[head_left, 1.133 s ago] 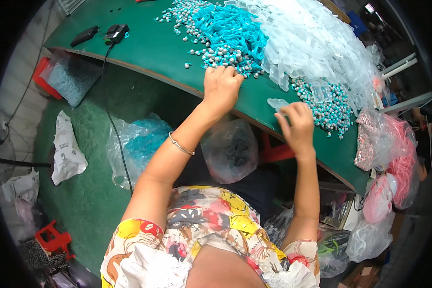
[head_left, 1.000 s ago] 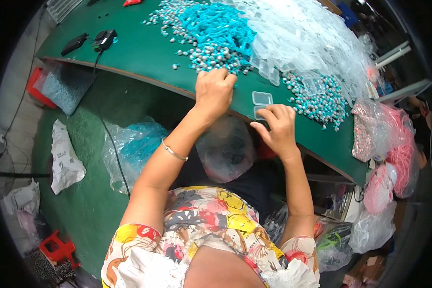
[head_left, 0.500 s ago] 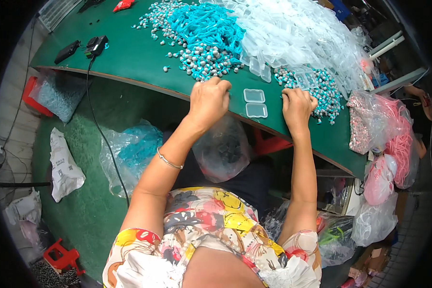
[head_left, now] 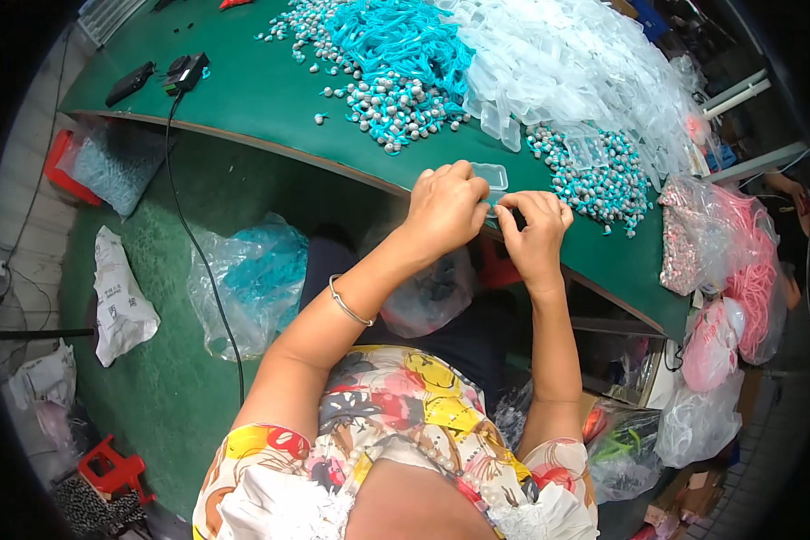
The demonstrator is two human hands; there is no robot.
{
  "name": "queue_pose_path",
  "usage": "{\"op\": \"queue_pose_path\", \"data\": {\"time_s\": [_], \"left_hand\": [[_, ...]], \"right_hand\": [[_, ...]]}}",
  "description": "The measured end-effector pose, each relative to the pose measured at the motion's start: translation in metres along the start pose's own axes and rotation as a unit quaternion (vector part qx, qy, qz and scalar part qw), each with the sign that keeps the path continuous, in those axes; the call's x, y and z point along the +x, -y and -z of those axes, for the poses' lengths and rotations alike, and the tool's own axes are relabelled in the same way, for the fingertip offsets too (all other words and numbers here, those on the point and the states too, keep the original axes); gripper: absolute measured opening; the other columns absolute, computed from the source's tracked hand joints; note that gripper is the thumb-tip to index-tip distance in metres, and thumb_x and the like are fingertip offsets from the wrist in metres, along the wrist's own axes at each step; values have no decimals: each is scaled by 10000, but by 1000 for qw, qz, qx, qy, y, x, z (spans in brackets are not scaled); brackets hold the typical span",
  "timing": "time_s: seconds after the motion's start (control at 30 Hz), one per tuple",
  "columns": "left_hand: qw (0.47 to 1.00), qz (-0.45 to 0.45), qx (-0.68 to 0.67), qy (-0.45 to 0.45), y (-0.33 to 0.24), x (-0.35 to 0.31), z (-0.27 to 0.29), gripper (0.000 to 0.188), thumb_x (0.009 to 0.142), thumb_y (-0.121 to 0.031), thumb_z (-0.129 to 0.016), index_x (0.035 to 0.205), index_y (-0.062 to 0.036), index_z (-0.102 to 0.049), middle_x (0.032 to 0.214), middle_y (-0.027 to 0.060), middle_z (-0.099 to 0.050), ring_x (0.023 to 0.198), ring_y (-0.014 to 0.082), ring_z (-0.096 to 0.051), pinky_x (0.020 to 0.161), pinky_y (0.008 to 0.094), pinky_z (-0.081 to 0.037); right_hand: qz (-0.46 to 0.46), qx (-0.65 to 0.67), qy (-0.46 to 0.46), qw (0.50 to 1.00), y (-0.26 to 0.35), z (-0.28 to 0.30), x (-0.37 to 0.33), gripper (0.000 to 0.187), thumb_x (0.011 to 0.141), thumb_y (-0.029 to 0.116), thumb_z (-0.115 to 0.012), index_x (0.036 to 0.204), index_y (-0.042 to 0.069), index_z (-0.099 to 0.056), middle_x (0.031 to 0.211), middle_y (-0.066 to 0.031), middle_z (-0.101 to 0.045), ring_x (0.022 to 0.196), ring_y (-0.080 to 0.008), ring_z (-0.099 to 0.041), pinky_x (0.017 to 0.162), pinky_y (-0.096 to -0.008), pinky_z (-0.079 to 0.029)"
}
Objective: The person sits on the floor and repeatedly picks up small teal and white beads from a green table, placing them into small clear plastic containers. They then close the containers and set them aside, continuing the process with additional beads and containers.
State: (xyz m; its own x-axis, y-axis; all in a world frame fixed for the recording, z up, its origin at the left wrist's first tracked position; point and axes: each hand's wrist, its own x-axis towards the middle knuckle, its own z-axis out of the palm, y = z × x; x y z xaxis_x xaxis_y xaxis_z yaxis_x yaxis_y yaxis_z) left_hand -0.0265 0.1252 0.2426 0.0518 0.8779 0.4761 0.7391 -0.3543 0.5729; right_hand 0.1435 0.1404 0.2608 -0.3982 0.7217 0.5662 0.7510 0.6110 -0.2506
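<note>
My left hand (head_left: 448, 205) and my right hand (head_left: 537, 232) meet at the table's near edge, over a small open clear plastic box (head_left: 490, 174). The far half of the box shows; my fingers cover most of the near half. Both hands have their fingertips pinched together. Whatever lies between them is too small and hidden to name. Close to my right hand spreads a pile of small grey-and-turquoise pieces (head_left: 607, 184). Beyond my left hand is another heap of small pieces with round grey ends (head_left: 396, 108).
Turquoise cord-like strands (head_left: 396, 45) and a large heap of clear plastic boxes (head_left: 558, 72) cover the far table. A cabled black device (head_left: 185, 74) lies at left. Bags of pink cords (head_left: 751, 270) hang at right. A red stool (head_left: 112, 472) stands on the floor.
My left hand has moved right and nearer, away from the grey-ended heap. My right hand has come left and nearer from the right pile. Both are now at the box.
</note>
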Motion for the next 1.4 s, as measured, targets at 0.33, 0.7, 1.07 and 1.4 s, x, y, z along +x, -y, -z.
{"op": "queue_pose_path", "data": {"time_s": [0.33,0.7,1.07,1.4], "left_hand": [[999,-31,-33,9,8,-7,8,310,734,-295,-781,950,-115,-651,872,69,-585,873,286,-598,735,417,-428],[998,-36,-45,14,12,-9,7,279,737,-287,-788,923,-117,-669,892,64,-584,899,281,-589,764,424,-433],[998,-25,-55,23,13,-10,5,236,758,-266,-778,917,-120,-680,872,43,-592,891,255,-589,787,446,-434],[998,-24,-61,16,10,-10,7,250,759,-253,-778,952,-138,-667,849,26,-612,859,250,-595,764,445,-427]], "right_hand": [[-45,121,47,990,-19,8,19,33,823,140,-689,842,116,-676,886,-11,-662,885,-219,-597,864,-401,-353],[148,-56,-35,987,-1,-51,111,169,772,131,-719,941,135,-725,1154,-60,-617,1137,-287,-512,943,-497,-324],[131,-69,-26,989,-10,-79,120,181,741,93,-725,910,154,-716,1156,-5,-616,1193,-269,-488,984,-533,-301],[-57,363,2,930,-23,-22,98,108,854,10,-635,957,5,-666,940,-35,-697,900,-97,-609,824,-264,-478]]}}
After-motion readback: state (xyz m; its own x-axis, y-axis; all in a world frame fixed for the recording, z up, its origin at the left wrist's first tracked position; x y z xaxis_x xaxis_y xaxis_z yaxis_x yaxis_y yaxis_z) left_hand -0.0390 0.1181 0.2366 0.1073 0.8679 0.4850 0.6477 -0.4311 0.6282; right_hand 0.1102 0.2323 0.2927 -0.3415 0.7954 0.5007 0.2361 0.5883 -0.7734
